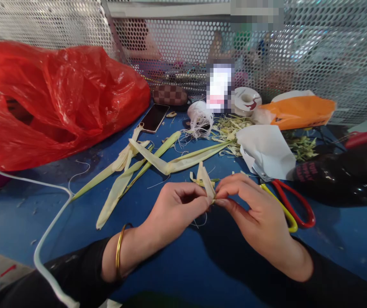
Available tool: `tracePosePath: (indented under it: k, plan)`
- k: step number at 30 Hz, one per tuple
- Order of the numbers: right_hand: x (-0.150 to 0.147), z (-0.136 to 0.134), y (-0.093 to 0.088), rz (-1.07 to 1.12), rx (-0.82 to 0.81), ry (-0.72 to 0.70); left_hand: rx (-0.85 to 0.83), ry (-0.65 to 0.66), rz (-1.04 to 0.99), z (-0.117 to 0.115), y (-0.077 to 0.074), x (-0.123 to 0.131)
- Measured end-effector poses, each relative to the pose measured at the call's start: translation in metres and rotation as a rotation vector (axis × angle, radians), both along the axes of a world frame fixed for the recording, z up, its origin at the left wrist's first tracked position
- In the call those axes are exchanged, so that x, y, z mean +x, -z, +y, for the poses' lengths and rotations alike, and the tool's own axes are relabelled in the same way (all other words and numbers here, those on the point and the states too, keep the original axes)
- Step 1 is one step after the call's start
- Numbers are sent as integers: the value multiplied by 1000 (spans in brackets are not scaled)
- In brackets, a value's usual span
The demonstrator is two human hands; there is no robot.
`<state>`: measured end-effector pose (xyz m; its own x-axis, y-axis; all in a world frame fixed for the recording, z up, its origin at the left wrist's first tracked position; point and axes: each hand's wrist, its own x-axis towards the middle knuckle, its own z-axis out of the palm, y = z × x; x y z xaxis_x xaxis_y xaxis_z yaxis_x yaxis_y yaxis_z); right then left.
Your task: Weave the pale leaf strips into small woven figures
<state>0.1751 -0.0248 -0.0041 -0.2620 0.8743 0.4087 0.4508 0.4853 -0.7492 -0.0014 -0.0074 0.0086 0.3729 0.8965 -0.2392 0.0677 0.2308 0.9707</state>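
A small folded piece of pale dried leaf, like corn husk (206, 182), stands up between my two hands. My left hand (178, 207) pinches its lower end between thumb and fingers. From the other side, my right hand (254, 214) also pinches the base, fingertips nearly touching the left ones. Long green-and-cream husk strips (160, 158) lie on the blue table beyond my left hand. Beside my right hand rest scissors (294, 203) with red and yellow handles, their blades hidden under white paper (267, 149).
A red plastic bag (61, 98) fills the back left, with a phone (155, 117) and a checkered pouch (170, 95) beside it. White thread (201, 117), a tape roll (246, 100), an orange packet (302, 112) and a black bottle (344, 175) stand right. A white cable (53, 226) crosses left.
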Motion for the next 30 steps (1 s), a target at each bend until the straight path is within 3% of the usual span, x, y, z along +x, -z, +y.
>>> tracePosePath:
  k: [6, 13, 22, 30]
  plan:
    - [0, -4, -2, 42, -196, 72, 438, 16, 175, -3, 1, 1]
    - [-3, -1, -4, 141, -315, 148, 514, -4, 268, -3, 5, 2]
    - [-5, 0, -10, 122, -329, 136, 337, 8, 279, -4, -3, 2]
    - [-7, -1, -2, 283, -424, 122, -74, 30, 80, 1, 0, 0]
